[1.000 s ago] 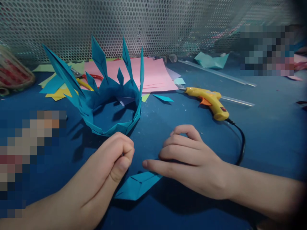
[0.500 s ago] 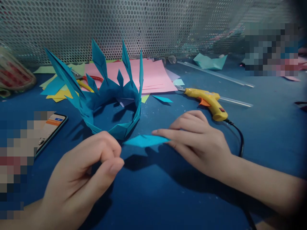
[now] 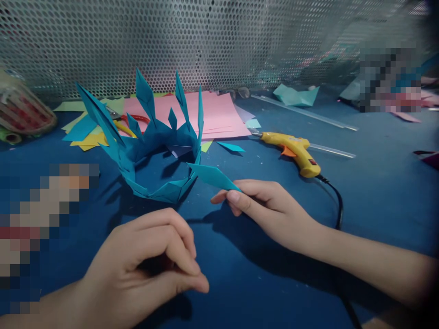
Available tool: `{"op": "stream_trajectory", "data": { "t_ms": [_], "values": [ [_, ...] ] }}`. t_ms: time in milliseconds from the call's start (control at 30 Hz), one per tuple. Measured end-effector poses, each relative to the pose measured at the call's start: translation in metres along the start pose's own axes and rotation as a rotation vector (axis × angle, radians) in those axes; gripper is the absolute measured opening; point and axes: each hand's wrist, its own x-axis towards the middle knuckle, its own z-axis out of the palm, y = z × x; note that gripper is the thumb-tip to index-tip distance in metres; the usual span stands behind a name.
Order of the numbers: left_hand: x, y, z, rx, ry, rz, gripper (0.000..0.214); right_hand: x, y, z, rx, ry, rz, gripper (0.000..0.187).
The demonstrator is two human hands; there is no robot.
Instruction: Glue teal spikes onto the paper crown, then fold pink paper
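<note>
My right hand [image 3: 270, 210] pinches one pointed end of a folded blue paper spike [image 3: 213, 176], which slants up and left from the thumb. Its far tip overlaps the front right rim of a blue paper crown [image 3: 174, 189] in view; whether they touch I cannot tell. The crown stands upright, with several tall diamond-shaped points around its band. Nearer to me, my left hand [image 3: 147, 260] is closed, thumb and forefinger pressed together; anything between them is hidden or too small to see.
To the right lies a yellow glue gun [image 3: 291, 148] with a black cord [image 3: 338, 196]. Pink sheets [image 3: 219, 114] and red-and-yellow scissors [image 3: 125, 128] lie behind the crown. A small blue paper piece [image 3: 231, 146], clear glue sticks [image 3: 305, 112] and a jar [image 3: 25, 103] are also around.
My right hand has turned, lifting the paper spike from nearly level to a slant toward the crown. The left hand has moved right and toward me, away from the spike, with its fingertips pinched.
</note>
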Motion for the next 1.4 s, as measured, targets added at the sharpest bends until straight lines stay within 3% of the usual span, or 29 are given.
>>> {"op": "stream_trajectory", "data": {
  "t_ms": [167, 300, 467, 767, 1400],
  "values": [
    [0.006, -0.002, -0.003, 0.008, -0.072, -0.098, 0.041, 0.000, 0.000, 0.000, 0.013, -0.006, 0.001, 0.038],
    [0.008, -0.003, -0.004, 0.107, -0.216, -0.108, 0.030, -0.003, -0.004, 0.001, 0.013, -0.024, -0.048, 0.032],
    [0.009, -0.002, -0.001, 0.143, -0.161, -0.146, 0.030, -0.007, -0.009, 0.004, 0.061, -0.081, -0.099, 0.036],
    [0.012, 0.003, -0.002, 0.014, -0.072, -0.388, 0.011, -0.004, -0.008, 0.004, 0.066, -0.097, -0.098, 0.034],
    [0.006, -0.002, 0.003, -0.240, -0.099, -0.414, 0.008, -0.005, -0.008, 0.005, 0.090, -0.116, -0.137, 0.028]
  ]
}}
